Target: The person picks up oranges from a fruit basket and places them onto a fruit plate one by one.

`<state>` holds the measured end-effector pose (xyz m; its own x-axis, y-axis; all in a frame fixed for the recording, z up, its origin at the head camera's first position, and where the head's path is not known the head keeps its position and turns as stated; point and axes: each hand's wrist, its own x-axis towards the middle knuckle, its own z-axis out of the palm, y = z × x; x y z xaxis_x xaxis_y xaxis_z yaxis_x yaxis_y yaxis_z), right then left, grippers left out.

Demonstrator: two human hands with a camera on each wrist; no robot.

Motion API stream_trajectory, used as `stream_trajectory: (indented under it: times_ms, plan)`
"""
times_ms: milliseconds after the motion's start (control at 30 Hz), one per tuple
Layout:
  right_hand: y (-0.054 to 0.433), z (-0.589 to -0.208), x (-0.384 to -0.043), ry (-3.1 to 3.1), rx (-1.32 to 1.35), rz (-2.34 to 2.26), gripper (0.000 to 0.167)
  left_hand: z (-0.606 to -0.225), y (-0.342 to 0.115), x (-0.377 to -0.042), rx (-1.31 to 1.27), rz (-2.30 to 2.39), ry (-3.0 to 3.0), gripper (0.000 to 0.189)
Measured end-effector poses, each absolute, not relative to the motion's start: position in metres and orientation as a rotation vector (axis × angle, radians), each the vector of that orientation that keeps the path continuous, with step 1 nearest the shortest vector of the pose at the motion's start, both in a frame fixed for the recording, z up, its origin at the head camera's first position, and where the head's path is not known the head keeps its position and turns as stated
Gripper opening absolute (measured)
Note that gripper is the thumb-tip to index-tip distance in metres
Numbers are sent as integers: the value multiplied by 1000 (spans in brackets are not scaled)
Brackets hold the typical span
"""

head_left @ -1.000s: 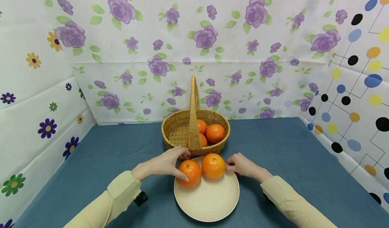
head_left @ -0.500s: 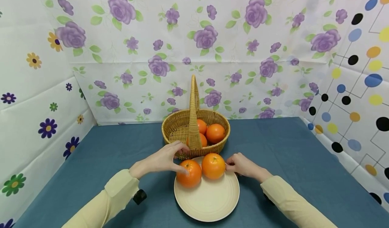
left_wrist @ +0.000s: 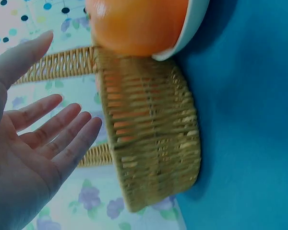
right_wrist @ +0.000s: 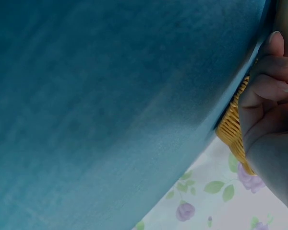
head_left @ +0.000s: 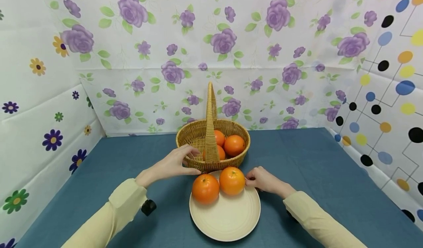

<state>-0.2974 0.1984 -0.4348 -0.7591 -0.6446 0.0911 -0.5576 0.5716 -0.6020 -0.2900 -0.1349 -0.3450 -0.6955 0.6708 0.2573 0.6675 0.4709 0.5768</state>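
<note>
A cream plate (head_left: 228,222) lies on the table, bearing two oranges side by side, the left orange (head_left: 205,193) and the right orange (head_left: 232,182). At the plate's upper right edge my right hand (head_left: 265,181) pinches the rim with curled fingers, close beside the right orange. My left hand (head_left: 170,165) holds nothing; it hovers at the front left of a wicker basket (head_left: 239,160), thumb just above the left orange. In the left wrist view, the left hand's fingers (left_wrist: 53,129) are spread before the basket's side. Three oranges (head_left: 234,145) show inside the basket, partly behind its handle.
The basket's tall handle (head_left: 210,119) stands upright across its middle. A blue cloth (head_left: 138,149) covers the table. Flowered sheeting (head_left: 198,39) hangs behind, with patterned sheets at both sides.
My left hand has let go of the left orange and moved up and left toward the basket. The right hand, plate and oranges stay where they were.
</note>
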Motion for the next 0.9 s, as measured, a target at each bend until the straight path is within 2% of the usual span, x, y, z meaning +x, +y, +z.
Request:
stream_trajectory:
  times_ms: [400,900]
  plan:
    - [199,-436,-298,2664,-1032,-940,25,-336,-151,-314,1177,1142,2785,43]
    - [198,-435,-298,2672,-1042,-939,24,-324,-151,-331,1201,1103,2808,50]
